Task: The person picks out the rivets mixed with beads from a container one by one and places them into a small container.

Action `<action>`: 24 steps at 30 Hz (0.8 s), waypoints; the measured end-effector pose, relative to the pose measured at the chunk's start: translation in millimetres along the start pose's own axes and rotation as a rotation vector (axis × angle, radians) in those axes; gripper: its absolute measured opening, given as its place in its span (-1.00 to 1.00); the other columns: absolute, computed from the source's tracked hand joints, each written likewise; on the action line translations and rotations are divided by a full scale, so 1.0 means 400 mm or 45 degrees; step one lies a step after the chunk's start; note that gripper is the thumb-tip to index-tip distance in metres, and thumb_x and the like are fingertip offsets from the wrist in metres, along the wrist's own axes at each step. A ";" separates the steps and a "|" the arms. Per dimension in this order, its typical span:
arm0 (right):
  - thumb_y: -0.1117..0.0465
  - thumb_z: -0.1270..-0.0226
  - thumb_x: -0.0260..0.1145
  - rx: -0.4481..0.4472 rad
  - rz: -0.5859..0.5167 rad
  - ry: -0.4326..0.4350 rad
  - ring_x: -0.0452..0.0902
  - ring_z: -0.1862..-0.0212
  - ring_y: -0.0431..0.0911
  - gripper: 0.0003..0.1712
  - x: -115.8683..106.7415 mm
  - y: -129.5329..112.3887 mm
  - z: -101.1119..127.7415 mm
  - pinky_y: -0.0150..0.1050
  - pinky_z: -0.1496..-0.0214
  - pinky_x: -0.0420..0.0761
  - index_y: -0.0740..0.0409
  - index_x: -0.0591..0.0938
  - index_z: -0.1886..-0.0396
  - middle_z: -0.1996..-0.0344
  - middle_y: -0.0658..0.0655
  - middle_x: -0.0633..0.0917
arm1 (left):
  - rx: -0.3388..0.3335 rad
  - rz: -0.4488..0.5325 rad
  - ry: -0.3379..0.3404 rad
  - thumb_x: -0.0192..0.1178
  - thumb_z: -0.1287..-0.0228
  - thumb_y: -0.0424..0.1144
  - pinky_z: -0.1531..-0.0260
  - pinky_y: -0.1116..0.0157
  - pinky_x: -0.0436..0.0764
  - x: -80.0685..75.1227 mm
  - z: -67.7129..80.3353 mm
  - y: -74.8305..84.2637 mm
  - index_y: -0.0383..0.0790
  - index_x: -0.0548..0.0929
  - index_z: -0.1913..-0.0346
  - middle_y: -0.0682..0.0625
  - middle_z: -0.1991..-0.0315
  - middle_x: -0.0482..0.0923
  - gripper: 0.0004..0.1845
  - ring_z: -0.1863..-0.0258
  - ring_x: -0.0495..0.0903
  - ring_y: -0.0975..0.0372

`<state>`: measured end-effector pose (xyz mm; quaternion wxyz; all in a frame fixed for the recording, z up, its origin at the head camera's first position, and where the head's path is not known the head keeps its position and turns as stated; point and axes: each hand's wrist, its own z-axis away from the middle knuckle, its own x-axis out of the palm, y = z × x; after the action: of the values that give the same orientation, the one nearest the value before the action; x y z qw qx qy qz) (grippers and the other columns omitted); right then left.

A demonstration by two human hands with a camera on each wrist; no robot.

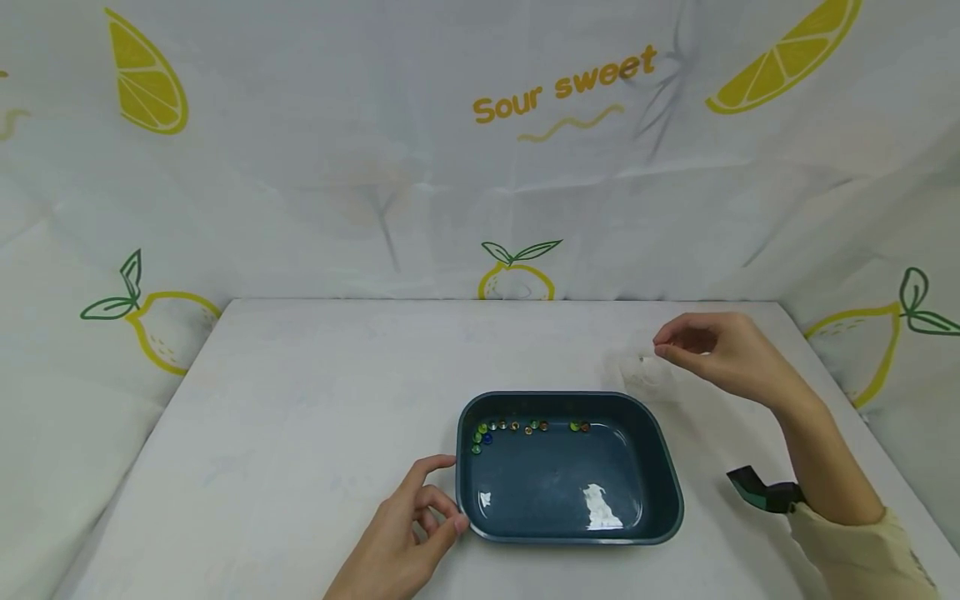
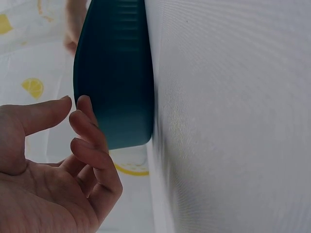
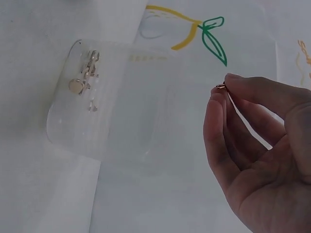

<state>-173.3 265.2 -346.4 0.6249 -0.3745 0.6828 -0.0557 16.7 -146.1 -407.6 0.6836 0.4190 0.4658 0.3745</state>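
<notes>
A dark teal tray (image 1: 670,467) holds shallow water, and several coloured marbles (image 1: 517,427) lie along its far inner edge. My left hand (image 1: 442,493) sits at the tray's near left corner. Its curled fingertips (image 2: 83,104) touch the outer wall of the tray (image 2: 116,73), while the thumb stays clear of it. My right hand (image 1: 662,347) hovers beyond the tray's far right corner and pinches a small orange marble (image 3: 220,87) between thumb and forefinger. It is just above a clear plastic cup (image 1: 647,375). Inside the cup (image 3: 97,102) lie a few marbles (image 3: 83,80).
A white table (image 1: 300,417) is closed in on three sides by a lemon-printed cloth (image 1: 517,167). A green and black strap (image 1: 765,492) is round my right wrist.
</notes>
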 end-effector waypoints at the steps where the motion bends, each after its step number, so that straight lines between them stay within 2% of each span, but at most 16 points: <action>1: 0.30 -0.40 0.55 0.006 0.004 -0.006 0.69 0.33 -0.33 -0.93 0.002 0.002 -0.001 -0.54 0.24 0.64 0.05 0.83 0.20 0.30 0.03 0.85 | -0.003 -0.001 0.000 0.41 -0.49 -0.16 0.40 0.41 0.61 0.000 0.000 0.000 -0.12 0.37 -0.55 0.08 0.24 0.73 -0.31 0.40 0.59 0.40; 7: 0.29 -0.40 0.55 0.054 0.020 -0.046 0.66 0.32 -0.37 -0.95 0.012 0.010 -0.006 -0.51 0.22 0.67 0.08 0.83 0.20 0.27 0.06 0.86 | -0.031 -0.002 -0.002 0.42 -0.48 -0.17 0.41 0.41 0.60 0.001 0.000 0.002 -0.13 0.36 -0.56 0.08 0.25 0.72 -0.30 0.41 0.59 0.38; 12: 0.26 -0.38 0.57 0.094 0.048 -0.087 0.64 0.29 -0.34 -0.94 0.022 0.015 -0.007 -0.48 0.20 0.67 0.10 0.84 0.20 0.26 0.03 0.86 | -0.021 -0.004 0.000 0.42 -0.48 -0.17 0.40 0.41 0.60 0.001 0.001 0.003 -0.12 0.36 -0.55 0.08 0.25 0.72 -0.30 0.42 0.59 0.39; 24: 0.34 -0.33 0.56 0.047 0.121 -0.151 0.64 0.30 -0.25 -0.93 0.044 0.030 -0.011 -0.44 0.21 0.69 0.14 0.83 0.23 0.32 0.02 0.84 | -0.014 -0.005 0.000 0.40 -0.49 -0.15 0.38 0.41 0.60 0.001 0.001 0.002 -0.08 0.36 -0.56 0.09 0.25 0.72 -0.31 0.43 0.59 0.39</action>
<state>-181.6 261.7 -366.4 0.6731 -0.3325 0.6604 -0.0162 17.1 -145.4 -406.7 0.6867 0.4144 0.4644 0.3756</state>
